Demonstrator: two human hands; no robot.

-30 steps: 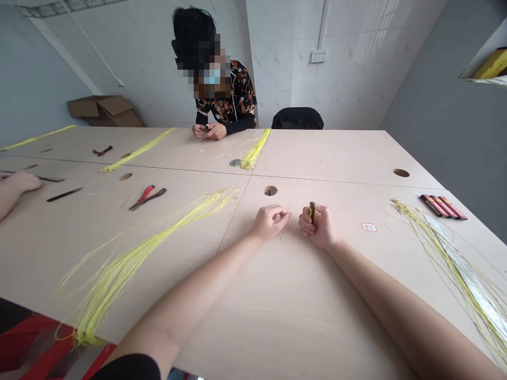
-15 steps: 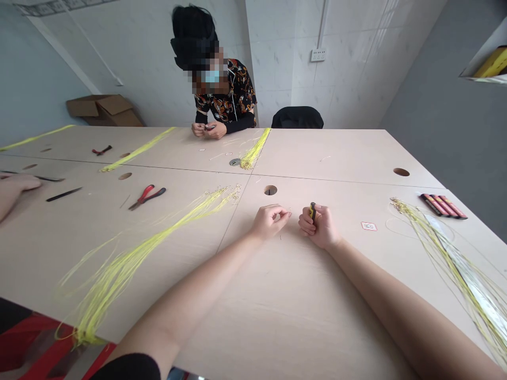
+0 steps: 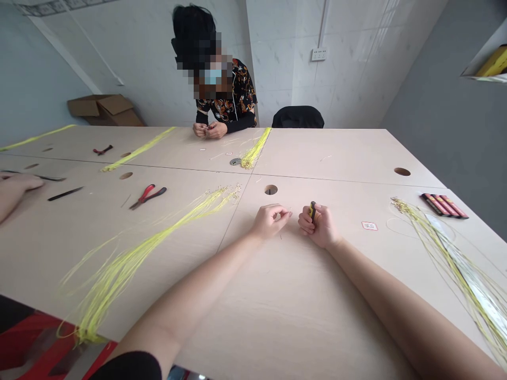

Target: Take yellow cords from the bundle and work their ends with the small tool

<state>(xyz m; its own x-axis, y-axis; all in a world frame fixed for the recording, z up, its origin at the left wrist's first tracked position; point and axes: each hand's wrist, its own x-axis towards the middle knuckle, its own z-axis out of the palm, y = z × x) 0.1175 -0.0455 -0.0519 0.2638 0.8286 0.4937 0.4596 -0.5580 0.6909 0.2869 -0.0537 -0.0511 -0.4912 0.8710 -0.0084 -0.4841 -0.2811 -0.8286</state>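
My left hand [image 3: 271, 220] is over the middle of the table, thumb and forefinger pinched together at a tiny thin piece too small to make out. Just right of it, my right hand [image 3: 322, 227] is wrapped round a small black and yellow lighter [image 3: 312, 211], held upright with the thumb near its top. A small gap separates the two hands. To the left lies a long bundle of yellow strings [image 3: 158, 240]. Another bundle of yellowish strings [image 3: 439, 240] lies at the right, over a clear strip.
Red-handled pliers [image 3: 147, 196] and black tweezers [image 3: 65, 193] lie at the left, near another person's hand [image 3: 18, 187]. Several lighters [image 3: 444, 206] sit at the right. A person [image 3: 225, 105] works across the table [image 3: 336, 295]. A round hole [image 3: 271, 189] is ahead.
My hands have barely moved. Across the table, the person's head and fingers have shifted slightly.
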